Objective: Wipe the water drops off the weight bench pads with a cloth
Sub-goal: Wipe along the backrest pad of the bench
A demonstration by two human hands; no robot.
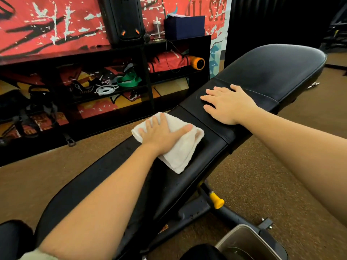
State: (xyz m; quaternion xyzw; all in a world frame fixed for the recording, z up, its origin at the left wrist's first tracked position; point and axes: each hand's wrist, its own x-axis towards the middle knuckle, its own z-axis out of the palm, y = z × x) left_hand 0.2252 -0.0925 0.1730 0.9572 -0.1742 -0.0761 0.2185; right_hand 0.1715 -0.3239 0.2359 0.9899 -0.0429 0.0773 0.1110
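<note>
White terry cloth (185,152), folded, lies on the long near pad (176,188) of the weight bench, just short of a cross seam, as the head camera shows it. The left hand (161,135) presses down on it with straight, spread fingers, curled round nothing. The right hand (230,105) rests palm-down, fingers straight, on the middle pad section (194,105) beyond that seam, apparently bracing. Faint specks that may be droplets show on the near pad beside the left forearm, so that stretch looks unwiped. The wide far pad (272,72) has a dull sheen with no drops I can make out. Roughly midway, I judge.
</note>
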